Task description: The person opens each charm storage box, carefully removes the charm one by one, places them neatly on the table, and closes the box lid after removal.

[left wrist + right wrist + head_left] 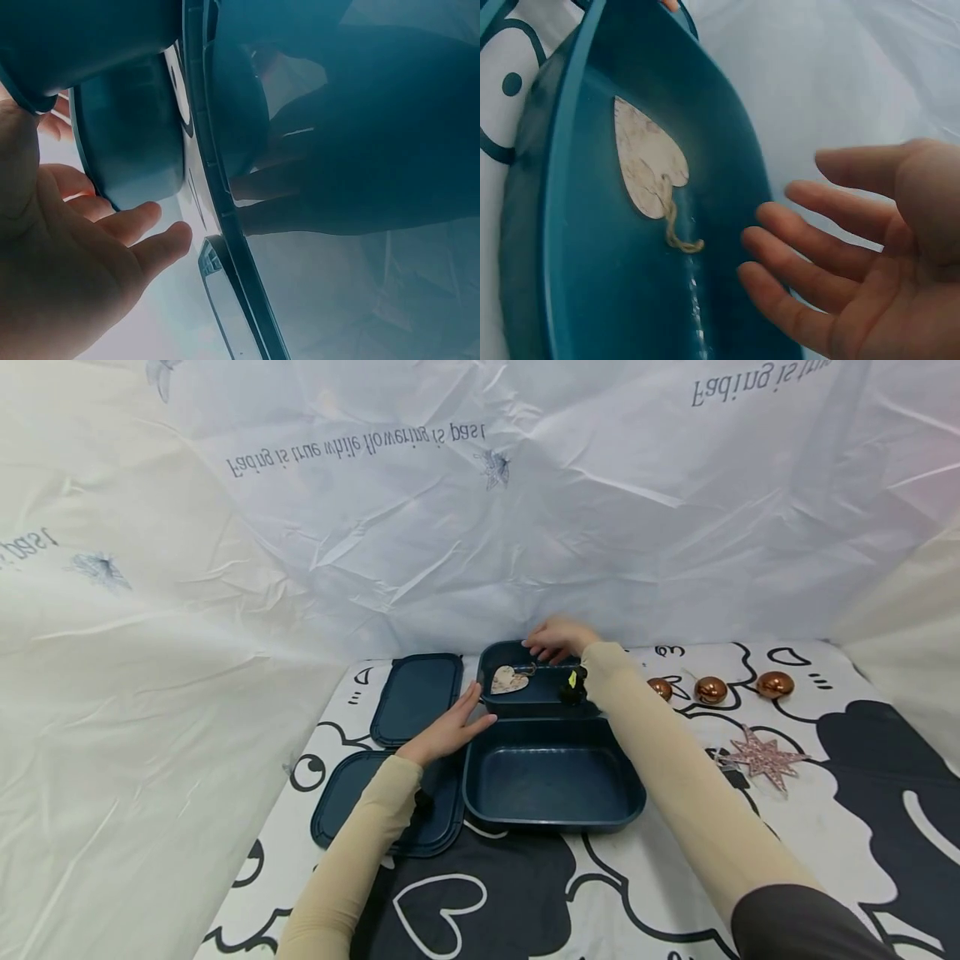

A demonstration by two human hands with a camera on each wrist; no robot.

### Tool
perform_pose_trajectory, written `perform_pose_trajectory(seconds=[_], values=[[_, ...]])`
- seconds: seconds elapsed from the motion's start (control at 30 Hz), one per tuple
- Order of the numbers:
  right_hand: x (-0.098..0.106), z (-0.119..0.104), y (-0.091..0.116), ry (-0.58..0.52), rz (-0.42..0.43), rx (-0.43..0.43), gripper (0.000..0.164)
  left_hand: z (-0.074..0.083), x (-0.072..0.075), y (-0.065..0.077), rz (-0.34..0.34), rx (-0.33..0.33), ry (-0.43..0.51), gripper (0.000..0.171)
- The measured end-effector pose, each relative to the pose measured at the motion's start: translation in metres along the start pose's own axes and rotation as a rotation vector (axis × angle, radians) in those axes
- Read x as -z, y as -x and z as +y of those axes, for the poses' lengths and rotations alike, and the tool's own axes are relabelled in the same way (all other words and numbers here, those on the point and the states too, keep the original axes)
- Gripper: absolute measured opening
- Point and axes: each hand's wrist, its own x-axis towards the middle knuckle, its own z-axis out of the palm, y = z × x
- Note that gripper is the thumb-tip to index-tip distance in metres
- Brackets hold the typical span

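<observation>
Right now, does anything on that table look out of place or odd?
Little stands out. The printed backdrop hangs upside down, so its lettering reads inverted. The heart ornament lies in the far container, both lids off.

- Far box (525, 697) partly covered by right forearm and wrist camera.
- Near lid (352, 793) half under left sleeve.
- Left wrist view dark, blurred: boxes (135, 142) cut by top edge.

Pale heart ornament (509, 679) flat in far blue container (501, 652) — string attached.
</observation>
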Motion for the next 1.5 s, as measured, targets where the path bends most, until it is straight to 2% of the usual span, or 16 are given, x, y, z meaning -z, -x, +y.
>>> perform_pose_trajectory(seconds=[0.4, 0.67, 0.83, 1.03, 1.27, 1.5], values=[[-0.017, 0.007, -0.013, 0.039, -0.160, -0.070, 0.046, 0.001, 0.001, 0.000, -0.003, 0.007, -0.002, 0.091], [-0.025, 0.005, -0.022, 0.153, -0.203, -0.111, 0.047, 0.000, 0.004, 0.003, -0.006, 0.006, -0.006, 0.091], [-0.030, 0.004, -0.026, 0.195, -0.208, -0.113, 0.043, 0.000, 0.004, 0.002, -0.003, 0.003, -0.012, 0.091], [-0.039, 0.004, -0.025, 0.182, -0.244, -0.106, 0.052, 0.000, 0.003, 0.002, -0.016, 0.005, -0.007, 0.088], [-0.047, -0.001, -0.021, 0.213, -0.236, -0.071, 0.054, 0.002, 0.002, 0.002, -0.016, 0.001, -0.007, 0.088], [-0.054, -0.003, -0.025, 0.218, -0.282, -0.026, 0.057, 0.000, 0.002, 0.003, -0.022, 0.004, 0.005, 0.090]])
